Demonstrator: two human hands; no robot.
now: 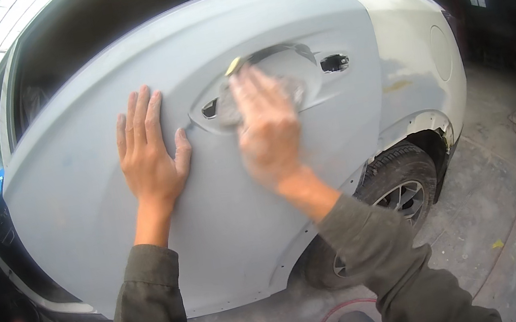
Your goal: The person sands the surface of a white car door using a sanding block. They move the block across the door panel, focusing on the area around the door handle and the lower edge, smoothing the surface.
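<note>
Sleeves (390,258), hands (150,158) at car door (216,236), matte lt-gry, holed

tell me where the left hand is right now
In the head view, the left hand lies on the grey door panel, left of the picture's centre, beside the small dark opening and the blurred right hand.

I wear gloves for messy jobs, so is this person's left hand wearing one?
No, the left hand is bare, its skin plainly showing against the grey door panel.
</note>
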